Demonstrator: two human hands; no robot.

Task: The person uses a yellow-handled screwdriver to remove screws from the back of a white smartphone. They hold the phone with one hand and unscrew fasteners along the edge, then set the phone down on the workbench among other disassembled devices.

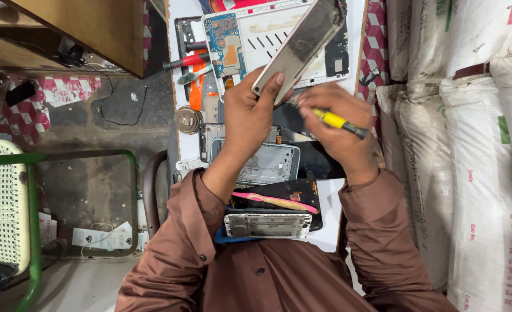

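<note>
Screwdriver (339, 122) tip—hidden behind phone (298, 46)

The left hand (250, 110) holds a phone body (299, 46) tilted above the worktop (184, 144), and the right hand (339, 130), just to its right, holds a screwdriver (337, 121) whose tip reaches toward the phone body. Beyond both hands lies an opened tablet (267, 34). Under the left wrist lies a phone frame (267, 164); nearer the person, a pry tool (273, 202) rests on another phone (267, 224). Sacks (469, 144) are stacked right of the right hand.
</note>
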